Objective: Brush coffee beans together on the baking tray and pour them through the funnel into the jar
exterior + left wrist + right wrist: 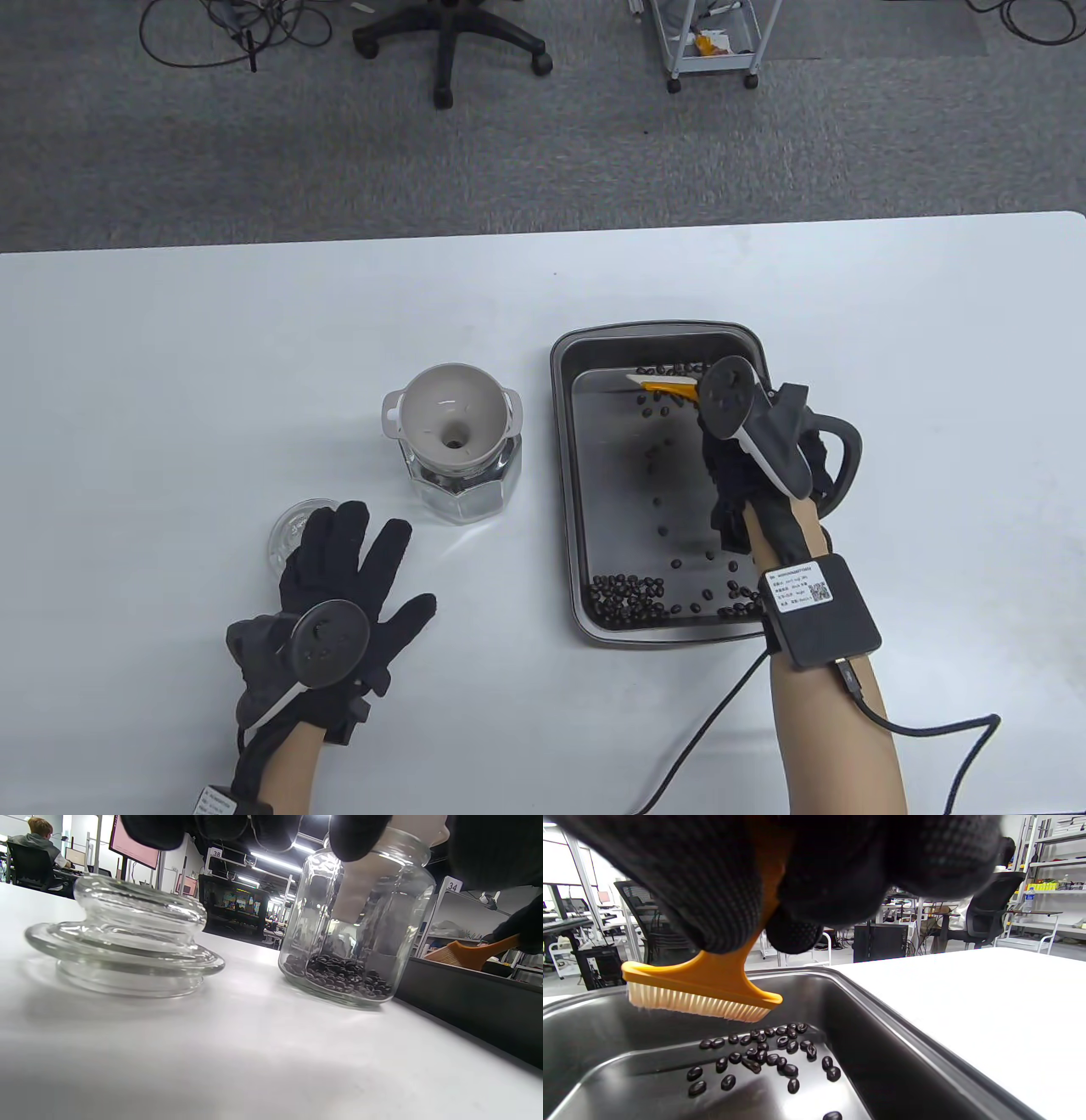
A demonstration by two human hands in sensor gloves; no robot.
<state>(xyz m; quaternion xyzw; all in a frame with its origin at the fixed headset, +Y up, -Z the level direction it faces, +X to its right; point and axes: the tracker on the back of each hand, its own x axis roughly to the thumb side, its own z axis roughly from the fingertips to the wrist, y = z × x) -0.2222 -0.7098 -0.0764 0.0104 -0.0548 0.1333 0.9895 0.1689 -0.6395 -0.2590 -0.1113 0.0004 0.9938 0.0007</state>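
Note:
The dark metal baking tray (564,475) lies right of centre, with coffee beans (628,598) heaped at its near edge and more beans (763,1056) near its far end. My right hand (747,475) grips an orange brush (700,988) with white bristles, held just above the far beans. The brush (666,388) shows over the tray's far end. Left of the tray stands a glass jar (462,488) with a beige funnel (454,416) set in its mouth; the jar (356,929) holds some beans. My left hand (339,594) lies flat on the table, fingers spread, holding nothing.
A glass jar lid (123,938) lies on the white table beside my left fingertips; the same lid (293,526) shows in the table view. A cable (916,730) trails from my right wrist. Beyond the table's far edge are an office chair (450,42) and a cart (713,42).

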